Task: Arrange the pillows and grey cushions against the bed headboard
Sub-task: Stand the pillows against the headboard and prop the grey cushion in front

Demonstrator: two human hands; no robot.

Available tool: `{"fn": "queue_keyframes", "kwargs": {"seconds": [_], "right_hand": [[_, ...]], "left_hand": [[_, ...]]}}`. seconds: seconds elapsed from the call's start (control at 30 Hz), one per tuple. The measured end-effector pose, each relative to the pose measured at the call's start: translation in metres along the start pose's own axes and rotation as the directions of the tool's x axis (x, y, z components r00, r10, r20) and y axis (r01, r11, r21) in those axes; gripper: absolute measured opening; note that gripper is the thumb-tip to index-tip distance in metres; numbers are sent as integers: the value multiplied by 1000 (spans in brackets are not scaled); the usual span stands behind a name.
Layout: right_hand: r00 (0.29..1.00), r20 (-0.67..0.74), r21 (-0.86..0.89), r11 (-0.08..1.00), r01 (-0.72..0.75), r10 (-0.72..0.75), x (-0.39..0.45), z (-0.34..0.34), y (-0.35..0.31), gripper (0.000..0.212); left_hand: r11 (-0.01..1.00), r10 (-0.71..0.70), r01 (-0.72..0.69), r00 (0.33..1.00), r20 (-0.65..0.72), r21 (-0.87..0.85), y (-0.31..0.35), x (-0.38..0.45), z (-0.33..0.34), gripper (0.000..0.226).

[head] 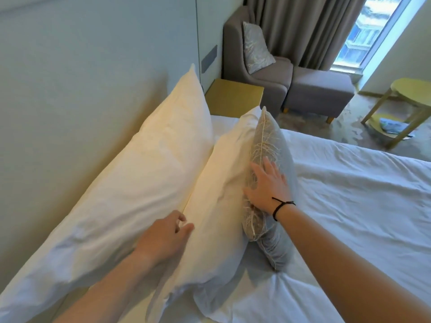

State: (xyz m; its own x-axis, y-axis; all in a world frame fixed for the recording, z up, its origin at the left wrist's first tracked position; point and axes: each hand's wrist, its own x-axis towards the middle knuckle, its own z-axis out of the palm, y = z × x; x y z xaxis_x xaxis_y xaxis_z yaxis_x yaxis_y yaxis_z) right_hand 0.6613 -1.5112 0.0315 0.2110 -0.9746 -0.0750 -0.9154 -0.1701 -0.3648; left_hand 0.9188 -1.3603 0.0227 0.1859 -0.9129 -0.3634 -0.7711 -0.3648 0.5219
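Note:
Two white pillows stand on the bed: the large back pillow (pixel 130 173) leans on the pale headboard (pixel 70 78), and the front pillow (pixel 221 183) leans against it. A grey cushion (pixel 268 145) with a pale branch pattern stands upright against the front pillow. My right hand (pixel 268 186) lies flat on the cushion's face, fingers spread, a black band on the wrist. My left hand (pixel 163 238) rests on the front pillow's upper edge near the gap between the pillows, fingers loosely curled.
The white bed sheet (pixel 349 206) spreads to the right. A yellow bedside table (pixel 233 96) stands past the pillows. Behind it are a grey armchair (pixel 268 78) with another patterned cushion (pixel 255 47), a grey footstool (pixel 319 89), curtains and a yellow round table (pixel 410 94).

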Motion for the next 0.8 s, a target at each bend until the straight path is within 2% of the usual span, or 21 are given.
{"fn": "queue_keyframes", "kwargs": {"seconds": [0.07, 0.13, 0.33, 0.47, 0.6, 0.7, 0.8], "right_hand": [[969, 65, 160, 956, -245, 237, 6, -4, 21, 94], [928, 141, 355, 857, -373, 345, 9, -1, 32, 108], [917, 138, 523, 758, -389, 375, 12, 18, 43, 108], [910, 177, 606, 687, -400, 374, 22, 17, 50, 108], [904, 196, 623, 664, -414, 380, 36, 17, 53, 119], [908, 179, 656, 641, -398, 380, 41, 20, 63, 114], [898, 197, 727, 556, -403, 393, 41, 30, 77, 108]], "left_hand": [[997, 34, -34, 999, 5, -73, 28, 28, -5, 30], [990, 54, -53, 999, 6, -129, 54, 62, -9, 35], [953, -29, 55, 995, 93, -297, 118, 177, -14, 48], [937, -59, 85, 994, 88, -339, 155, 252, -2, 58], [943, -40, 25, 999, -37, -331, 181, 315, 12, 55], [974, -11, -25, 988, -157, -225, 183, 347, 3, 41], [997, 13, -33, 966, -258, -74, 165, 364, -13, 31]]}}
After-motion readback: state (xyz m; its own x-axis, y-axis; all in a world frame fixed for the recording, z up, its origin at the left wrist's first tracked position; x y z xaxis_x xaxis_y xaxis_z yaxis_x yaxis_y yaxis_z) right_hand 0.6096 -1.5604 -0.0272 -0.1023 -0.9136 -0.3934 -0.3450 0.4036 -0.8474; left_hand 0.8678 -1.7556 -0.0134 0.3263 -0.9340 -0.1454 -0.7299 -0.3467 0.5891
